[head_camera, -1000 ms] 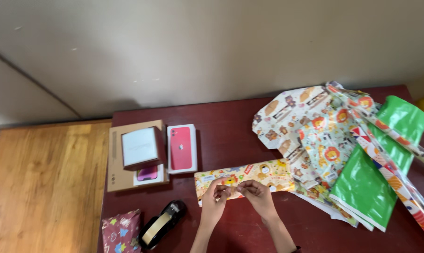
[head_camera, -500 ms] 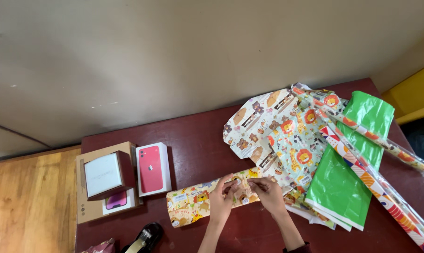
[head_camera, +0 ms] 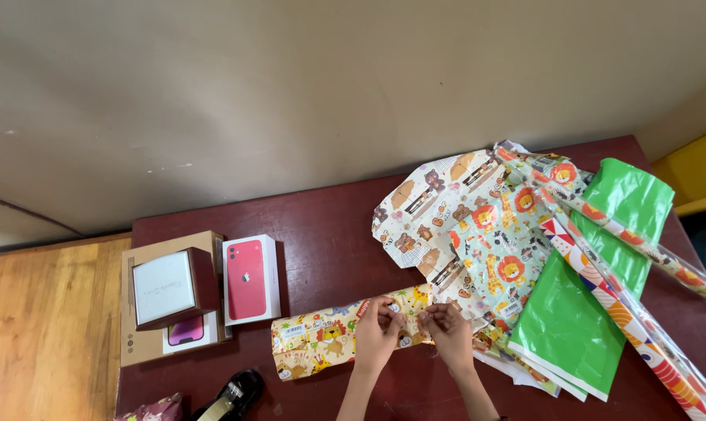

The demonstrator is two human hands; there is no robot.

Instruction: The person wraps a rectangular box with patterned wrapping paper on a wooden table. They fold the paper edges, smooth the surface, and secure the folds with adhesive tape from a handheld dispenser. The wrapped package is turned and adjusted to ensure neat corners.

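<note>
Down at the bottom centre of the frame, we've got both hands on the roll of wrapping paper [head_camera: 333, 337], the yellow one printed with cartoon lions and other animals. It lies on the dark red table [head_camera: 329, 226], slanting from lower left up toward the middle, with its right end running in under the loose sheets. Our left hand [head_camera: 378, 337] is curled over the roll, fingertips pinched on its upper edge. Our right hand [head_camera: 451, 334] is just beside it, also closed in a pinch at that edge. The two sets of fingertips nearly meet.

By the look of it, we're working the loose edge free, or picking at a bit of tape there; it's too small to say which. The next move calls for a light, even pull, since thin paper may tear if one hand tugs harder.

The roll looks slightly crumpled, with a small white sticker near its lower left end.

At centre left sit a red phone box [head_camera: 248, 279] and a white-topped box [head_camera: 168, 288] stacked on a brown carton [head_camera: 134, 343]. A tape dispenser [head_camera: 230, 398] peeks in at the bottom edge. To the right lie patterned sheets [head_camera: 462, 218], a green sheet [head_camera: 587, 304] and two long wrapped rolls [head_camera: 626, 312].
</note>
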